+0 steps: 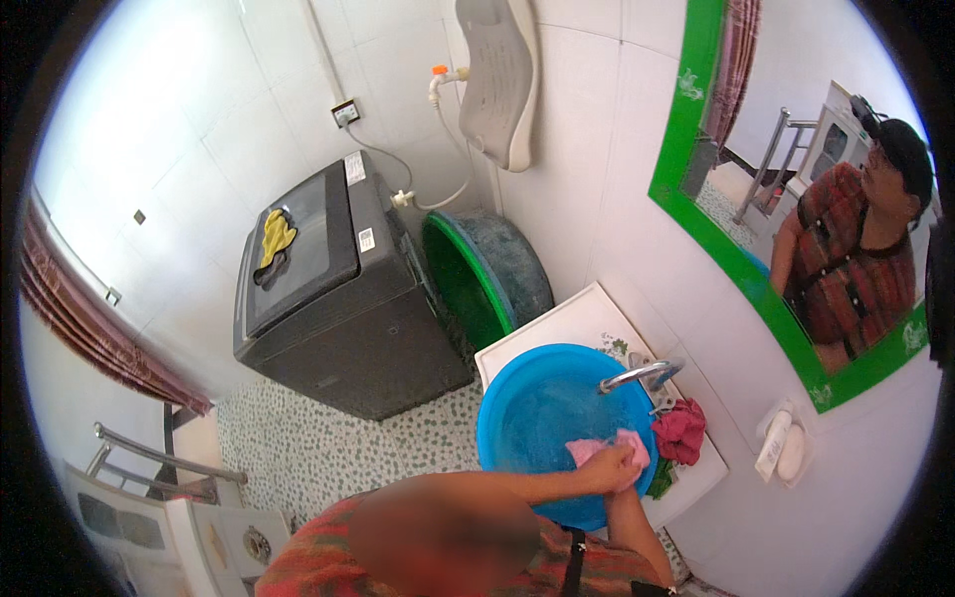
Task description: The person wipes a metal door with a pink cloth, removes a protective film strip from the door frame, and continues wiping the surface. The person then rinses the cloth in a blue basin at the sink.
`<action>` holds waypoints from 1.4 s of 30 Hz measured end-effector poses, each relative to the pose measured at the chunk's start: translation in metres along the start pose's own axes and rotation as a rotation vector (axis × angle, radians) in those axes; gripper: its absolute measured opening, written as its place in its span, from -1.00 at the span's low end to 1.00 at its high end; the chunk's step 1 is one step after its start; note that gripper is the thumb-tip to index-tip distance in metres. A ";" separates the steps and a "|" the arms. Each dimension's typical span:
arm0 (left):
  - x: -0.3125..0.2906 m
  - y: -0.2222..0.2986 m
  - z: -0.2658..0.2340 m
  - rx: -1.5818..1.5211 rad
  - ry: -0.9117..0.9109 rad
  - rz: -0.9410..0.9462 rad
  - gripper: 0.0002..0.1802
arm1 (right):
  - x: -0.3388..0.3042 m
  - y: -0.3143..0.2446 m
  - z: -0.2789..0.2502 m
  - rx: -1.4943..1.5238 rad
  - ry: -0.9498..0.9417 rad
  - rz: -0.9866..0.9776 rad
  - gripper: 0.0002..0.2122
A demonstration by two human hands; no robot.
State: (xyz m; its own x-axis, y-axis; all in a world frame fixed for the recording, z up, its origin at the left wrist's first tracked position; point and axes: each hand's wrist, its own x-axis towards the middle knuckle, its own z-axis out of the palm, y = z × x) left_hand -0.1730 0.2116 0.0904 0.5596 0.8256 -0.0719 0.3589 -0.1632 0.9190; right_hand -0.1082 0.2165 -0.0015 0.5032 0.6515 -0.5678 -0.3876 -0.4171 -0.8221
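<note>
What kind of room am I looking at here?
Most likely a home bathroom or laundry area: white tiled walls, a top-loading washing machine, a sink with a tap holding a blue basin, and a green-framed mirror.

A small pink cloth [605,448], soft and crumpled, lies bunched at the near right rim of a round blue plastic basin [537,408]. The basin sits upright in a white sink, water inside, beneath a metal tap.

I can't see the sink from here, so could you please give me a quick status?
Both hands bunched on pink cloth over blue basin. Tap directly above. Red cloth lying beside basin.
</note>
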 end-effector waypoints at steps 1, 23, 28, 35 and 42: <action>-0.013 0.008 -0.002 0.078 -0.014 0.073 -0.65 | -0.001 0.006 0.003 0.241 -0.316 0.110 -0.55; 0.065 -0.096 -0.068 0.633 0.051 -0.266 -0.54 | 0.011 0.031 -0.014 0.405 -0.289 0.289 -0.69; 0.057 -0.107 -0.034 0.671 -0.196 0.138 -0.57 | 0.006 0.017 -0.013 0.381 -0.068 0.325 -0.65; 0.066 -0.142 -0.052 0.580 -0.050 -0.108 -0.71 | -0.004 0.006 -0.015 -0.033 0.080 0.402 -0.61; 0.065 -0.079 -0.052 0.803 -0.619 -0.053 -0.59 | -0.008 -0.004 -0.013 0.433 -0.372 0.568 -0.52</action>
State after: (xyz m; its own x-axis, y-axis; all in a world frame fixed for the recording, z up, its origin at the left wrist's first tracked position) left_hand -0.2037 0.3067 0.0337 0.7355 0.4549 -0.5022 0.6626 -0.6376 0.3929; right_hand -0.1007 0.2047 0.0055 -0.1217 0.6138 -0.7800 -0.8103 -0.5153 -0.2791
